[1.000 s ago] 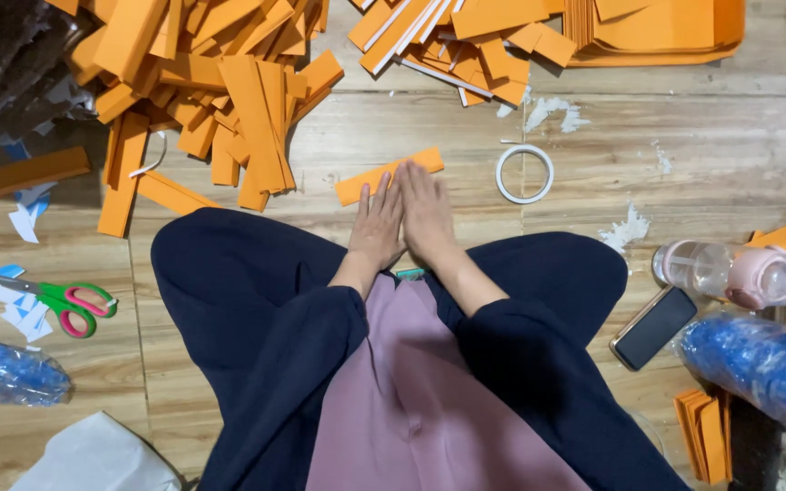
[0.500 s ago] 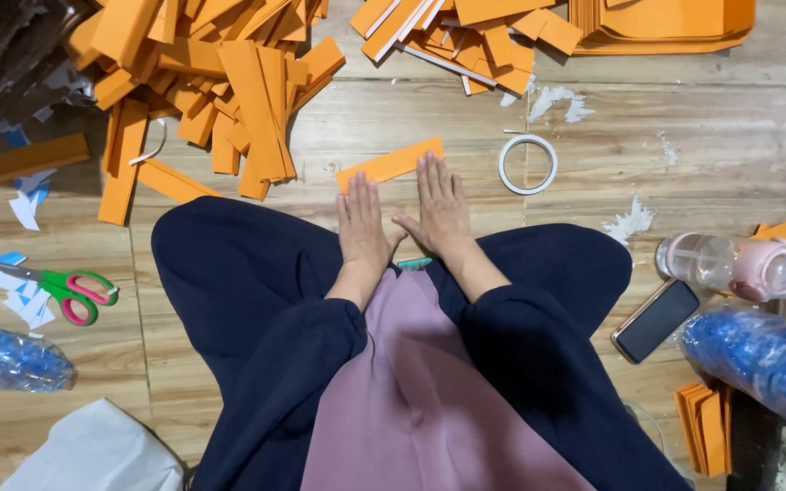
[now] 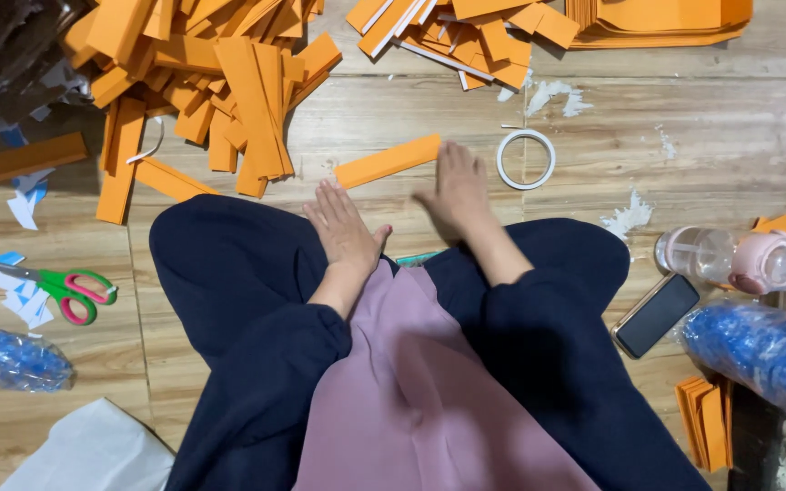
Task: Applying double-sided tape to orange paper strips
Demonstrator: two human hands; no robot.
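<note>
An orange paper strip [image 3: 387, 160] lies flat on the wooden floor in front of my crossed legs. My left hand [image 3: 342, 225] rests flat near my knee, fingers apart, just below the strip's left end and holding nothing. My right hand [image 3: 456, 186] is blurred, fingers reaching up to the strip's right end, beside a white tape ring [image 3: 526, 158]. Whether it touches the strip is unclear.
A big heap of orange strips [image 3: 202, 64] lies at the far left, another pile [image 3: 466, 32] and stacked orange sheets [image 3: 675, 23] at the far right. Green-and-pink scissors [image 3: 61, 286] lie left. A pink bottle [image 3: 739, 259], a phone [image 3: 655, 314] and a blue plastic roll [image 3: 757, 350] lie right.
My hands, pressed together on the strip a second ago, have moved apart. The left hand drew back toward my knee, the right slid toward the strip's right end.
</note>
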